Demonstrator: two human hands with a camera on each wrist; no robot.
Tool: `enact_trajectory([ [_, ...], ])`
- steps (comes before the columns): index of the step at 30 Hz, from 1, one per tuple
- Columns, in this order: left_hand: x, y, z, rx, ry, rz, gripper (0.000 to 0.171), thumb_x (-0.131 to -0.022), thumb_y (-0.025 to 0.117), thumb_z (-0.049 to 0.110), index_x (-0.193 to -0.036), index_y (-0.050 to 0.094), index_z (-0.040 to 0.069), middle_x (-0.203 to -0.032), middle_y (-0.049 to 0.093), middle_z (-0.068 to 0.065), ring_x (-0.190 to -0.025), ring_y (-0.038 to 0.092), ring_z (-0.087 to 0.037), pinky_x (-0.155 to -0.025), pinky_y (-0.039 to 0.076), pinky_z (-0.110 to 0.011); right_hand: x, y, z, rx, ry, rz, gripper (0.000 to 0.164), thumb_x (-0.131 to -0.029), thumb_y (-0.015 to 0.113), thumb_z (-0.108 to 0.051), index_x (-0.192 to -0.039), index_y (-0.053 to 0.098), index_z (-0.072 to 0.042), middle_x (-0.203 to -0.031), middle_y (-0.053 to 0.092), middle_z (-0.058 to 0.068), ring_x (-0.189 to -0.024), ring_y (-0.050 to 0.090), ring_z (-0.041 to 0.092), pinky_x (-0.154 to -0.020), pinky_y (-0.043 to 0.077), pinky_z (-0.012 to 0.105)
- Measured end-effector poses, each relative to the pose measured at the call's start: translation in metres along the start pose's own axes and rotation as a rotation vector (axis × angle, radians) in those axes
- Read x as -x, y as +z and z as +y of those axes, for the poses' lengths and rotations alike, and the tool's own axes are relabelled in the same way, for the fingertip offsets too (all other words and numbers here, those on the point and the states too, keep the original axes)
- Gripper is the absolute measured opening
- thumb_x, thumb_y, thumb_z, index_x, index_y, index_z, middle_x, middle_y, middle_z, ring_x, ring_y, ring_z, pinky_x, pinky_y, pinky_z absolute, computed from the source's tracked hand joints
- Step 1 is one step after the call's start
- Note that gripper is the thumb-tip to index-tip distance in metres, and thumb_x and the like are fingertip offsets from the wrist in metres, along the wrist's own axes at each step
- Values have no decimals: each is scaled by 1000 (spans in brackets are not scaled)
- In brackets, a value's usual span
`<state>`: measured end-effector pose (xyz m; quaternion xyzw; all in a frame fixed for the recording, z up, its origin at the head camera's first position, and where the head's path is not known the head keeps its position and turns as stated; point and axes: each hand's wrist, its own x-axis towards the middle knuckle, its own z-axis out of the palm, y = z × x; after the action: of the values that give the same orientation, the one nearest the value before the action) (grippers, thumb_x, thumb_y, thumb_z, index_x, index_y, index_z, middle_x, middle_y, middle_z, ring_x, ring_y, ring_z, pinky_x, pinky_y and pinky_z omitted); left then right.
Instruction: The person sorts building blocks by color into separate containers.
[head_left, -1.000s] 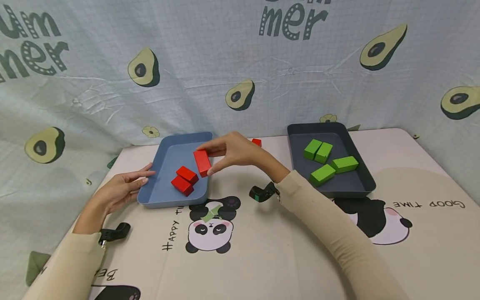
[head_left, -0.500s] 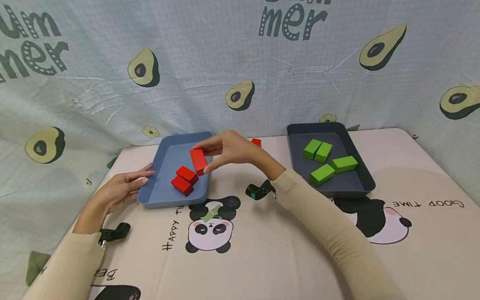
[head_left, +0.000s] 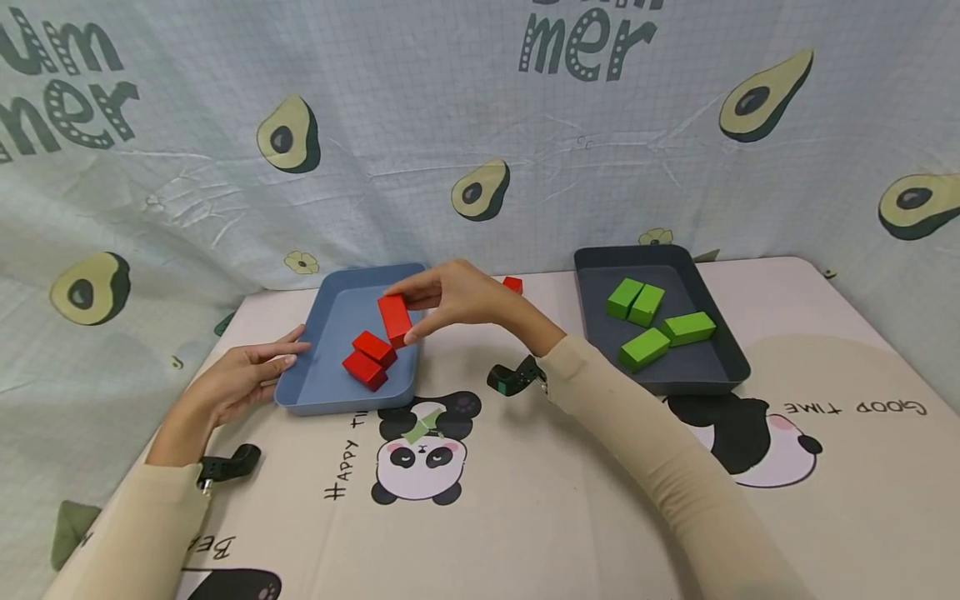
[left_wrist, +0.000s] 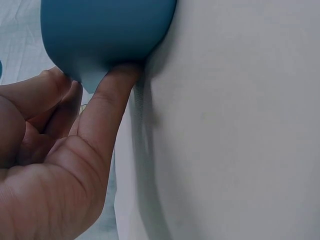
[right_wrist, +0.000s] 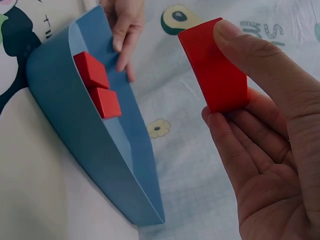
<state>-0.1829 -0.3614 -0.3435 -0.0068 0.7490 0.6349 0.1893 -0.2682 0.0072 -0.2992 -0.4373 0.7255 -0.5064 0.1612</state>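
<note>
My right hand (head_left: 465, 292) pinches a red block (head_left: 394, 321) between thumb and fingers, tilted above the right side of the blue tray (head_left: 322, 406). The right wrist view shows the held block (right_wrist: 215, 70) with the thumb on one end and fingertips at the other. Two red blocks (head_left: 364, 370) lie side by side in the tray. My left hand (head_left: 236, 383) touches the tray's left edge, its fingers fairly straight. Close up in the left wrist view, a digit of that hand (left_wrist: 65, 175) rests against the tray wall (left_wrist: 105, 35); the other fingertips are partly hidden.
A dark grey tray (head_left: 686, 386) with several green blocks (head_left: 643, 350) stands at the right. One more red block (head_left: 513, 284) lies at the back, partly hidden by the right hand. A patterned cloth (head_left: 585, 183) hangs behind the table (head_left: 540, 517).
My right hand has moved slightly left and up with the red block, further over the blue tray. The left hand and both trays stay put.
</note>
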Motion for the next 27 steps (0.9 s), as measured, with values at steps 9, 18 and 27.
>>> enact_trajectory([
  [9,-1,0,-1,-17,0,0,53,-104,60,14,-153,43,5,-171,-1,-1,-113,56,15,-92,55,-18,-7,-4,-2,48,8,16,61,-75,92,-16,-132,70,-11,-127,71,2,-111,69,8,-95,55,22],
  [18,-3,0,-2,-18,-5,7,61,-103,61,15,-157,34,6,-170,0,0,-125,48,12,-93,54,-18,-14,-9,4,40,11,20,63,-75,93,-17,-132,69,-10,-127,71,3,-110,70,8,-96,55,23],
  [27,-3,1,-1,-8,-14,16,62,-102,62,15,-157,34,5,-170,1,2,-124,48,13,-93,55,-19,-24,-14,11,20,25,-27,64,-75,92,-15,-134,68,-10,-129,70,4,-113,69,8,-102,54,35],
])
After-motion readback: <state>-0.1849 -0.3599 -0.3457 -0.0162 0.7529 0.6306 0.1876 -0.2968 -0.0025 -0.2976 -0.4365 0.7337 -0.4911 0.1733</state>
